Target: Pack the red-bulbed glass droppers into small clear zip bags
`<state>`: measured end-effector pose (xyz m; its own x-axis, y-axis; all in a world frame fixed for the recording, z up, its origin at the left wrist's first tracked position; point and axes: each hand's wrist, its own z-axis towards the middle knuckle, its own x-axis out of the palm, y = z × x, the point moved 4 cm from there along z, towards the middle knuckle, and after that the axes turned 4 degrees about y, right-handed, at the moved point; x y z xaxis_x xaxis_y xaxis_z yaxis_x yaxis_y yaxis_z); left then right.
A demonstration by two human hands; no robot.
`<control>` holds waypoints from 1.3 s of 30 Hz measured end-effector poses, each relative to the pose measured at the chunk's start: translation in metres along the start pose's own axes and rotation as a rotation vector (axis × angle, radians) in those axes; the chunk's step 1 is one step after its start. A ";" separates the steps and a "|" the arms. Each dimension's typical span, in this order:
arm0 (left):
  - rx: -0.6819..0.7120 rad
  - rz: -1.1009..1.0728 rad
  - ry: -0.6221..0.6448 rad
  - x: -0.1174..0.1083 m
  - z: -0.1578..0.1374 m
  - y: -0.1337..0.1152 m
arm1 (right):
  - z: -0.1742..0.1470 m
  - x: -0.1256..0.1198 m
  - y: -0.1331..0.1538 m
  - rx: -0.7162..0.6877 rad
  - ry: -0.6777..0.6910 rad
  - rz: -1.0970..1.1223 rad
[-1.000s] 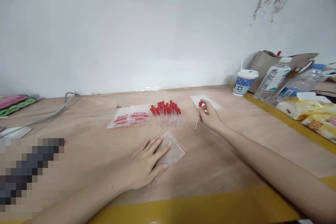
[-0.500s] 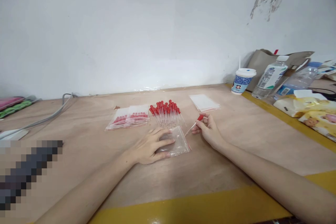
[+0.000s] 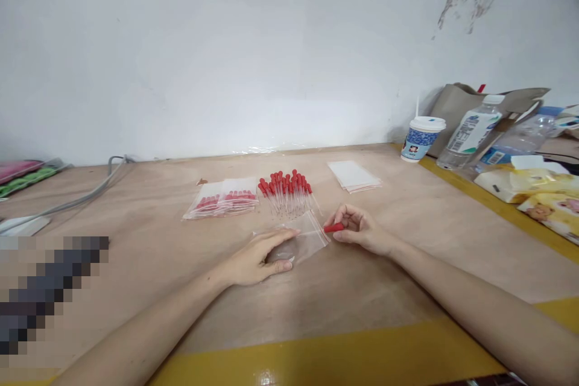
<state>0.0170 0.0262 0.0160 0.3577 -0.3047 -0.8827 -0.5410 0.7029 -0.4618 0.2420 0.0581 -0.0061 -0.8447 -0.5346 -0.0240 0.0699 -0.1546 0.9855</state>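
Note:
My right hand (image 3: 362, 230) pinches a glass dropper by its red rubber bulb (image 3: 333, 228). Its thin clear tube points left and lies at the mouth of a clear zip bag (image 3: 310, 244), appearing to reach inside. Across the left part of that bag rests my left hand (image 3: 256, 258), thumb and fingers apart, pressing it to the table. Just beyond the bag is a fanned pile of red-bulbed droppers (image 3: 287, 187). Left of the pile lie filled zip bags (image 3: 221, 200) with red bulbs showing through.
A stack of flat bags (image 3: 354, 176) lies at the back right. Farther right stand a paper cup (image 3: 420, 140), a plastic bottle (image 3: 473, 132) and a yellow tissue pack (image 3: 552, 208). A grey cable (image 3: 85, 198) crosses the left side, and a wall bounds the table behind.
My right hand has moved left and nearer, bringing the dropper from beside the bag to its mouth. The left hand stays on the bag, its fingers closer together.

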 end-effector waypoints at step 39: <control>0.050 0.031 -0.071 0.000 -0.005 0.006 | 0.006 0.009 -0.009 0.087 0.068 -0.107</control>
<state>0.0100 0.0276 0.0131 0.3955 -0.2368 -0.8874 -0.5145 0.7433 -0.4276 0.2303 0.0597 -0.0143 -0.8066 -0.5747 -0.1381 -0.0672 -0.1429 0.9874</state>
